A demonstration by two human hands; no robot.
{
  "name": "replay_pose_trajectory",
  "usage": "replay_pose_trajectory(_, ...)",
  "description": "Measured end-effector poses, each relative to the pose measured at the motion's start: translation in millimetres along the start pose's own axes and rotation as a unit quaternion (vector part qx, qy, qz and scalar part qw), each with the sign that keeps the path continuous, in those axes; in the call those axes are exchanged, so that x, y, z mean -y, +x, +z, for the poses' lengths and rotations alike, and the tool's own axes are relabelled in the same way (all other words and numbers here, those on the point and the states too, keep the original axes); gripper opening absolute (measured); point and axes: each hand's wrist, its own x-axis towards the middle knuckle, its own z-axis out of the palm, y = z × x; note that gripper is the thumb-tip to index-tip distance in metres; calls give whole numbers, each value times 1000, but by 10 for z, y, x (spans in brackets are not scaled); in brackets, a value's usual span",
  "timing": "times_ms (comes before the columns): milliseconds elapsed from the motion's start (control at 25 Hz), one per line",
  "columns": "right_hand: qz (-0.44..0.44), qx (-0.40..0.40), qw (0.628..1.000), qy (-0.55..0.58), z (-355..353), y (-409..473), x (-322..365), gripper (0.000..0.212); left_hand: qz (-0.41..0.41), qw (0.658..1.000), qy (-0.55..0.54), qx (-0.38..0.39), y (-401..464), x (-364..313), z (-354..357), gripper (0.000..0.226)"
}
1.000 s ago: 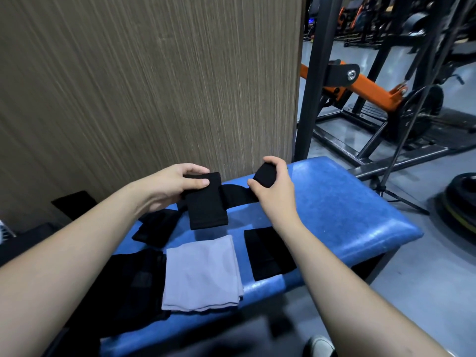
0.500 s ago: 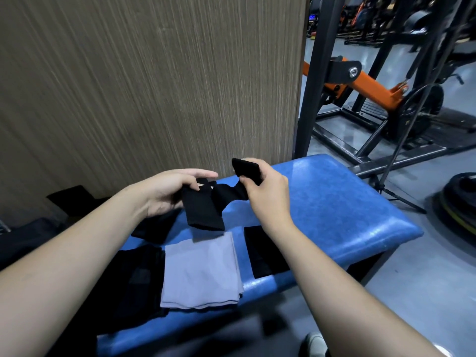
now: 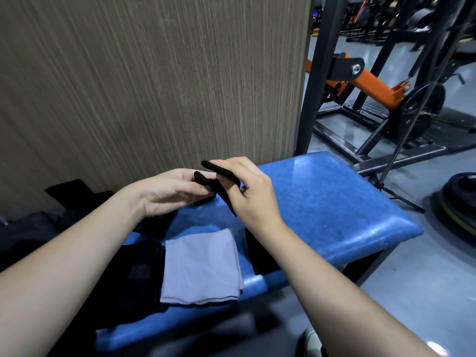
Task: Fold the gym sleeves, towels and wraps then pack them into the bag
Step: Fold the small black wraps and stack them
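Observation:
Above the blue bench (image 3: 322,202), both my hands hold one black wrap (image 3: 219,177). My left hand (image 3: 170,194) grips its wide end from below, fingers curled under it. Pinching the narrow strap end is my right hand (image 3: 253,194), which has brought it over the wide part. A folded grey towel (image 3: 201,266) lies on the bench near its front edge. A folded black piece (image 3: 257,251) lies right of the towel, partly hidden by my right forearm. Dark black fabric (image 3: 134,276) lies left of the towel.
A wood-grain wall panel (image 3: 154,86) stands right behind the bench. More black pieces (image 3: 74,189) lie at the left by the wall. A black and orange gym machine (image 3: 373,86) and weight plates (image 3: 458,202) stand on the floor to the right.
My right hand has carried the strap end leftward and over the wide part of the wrap. The two hands have come close together, and the wrap now looks bunched between them.

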Motion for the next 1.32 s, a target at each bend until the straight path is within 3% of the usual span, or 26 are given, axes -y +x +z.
replay_pose_trajectory(160,-2,29,999,-36,33,-38,-4,40,10,991,-6,-136,68,30,112,8)
replay_pose_trajectory(280,-5,47,995,-88,22,-55,16,47,-21,961,144,-236,78,20,114,8)
replay_pose_trajectory(360,-4,63,990,-124,20,-57,28,52,-16,950,158,-267,64,-13,160,9)
replay_pose_trajectory(480,-15,82,980,-179,49,-62,19,61,16,963,87,-254,79,-51,208,24)
replay_pose_trajectory(720,28,140,970,-198,4,-65,-76,66,39,980,-13,-194,67,-75,168,14)
replay_pose_trajectory(800,59,171,964,-193,-9,-72,-84,73,62,984,-48,-161,43,-60,135,36)
replay_pose_trajectory(920,112,172,966,-156,-9,-50,-72,80,72,991,-26,-110,47,-34,131,68)
replay_pose_trajectory(1080,155,156,968,-119,-2,-21,-58,83,72,989,32,-127,72,-22,281,61)
replay_pose_trajectory(1240,194,144,969,47,-137,33,-127,83,84,983,11,-161,73,-79,343,59)
replay_pose_trajectory(1320,236,103,949,181,-256,44,-160,57,91,986,3,-142,69,-117,376,59)
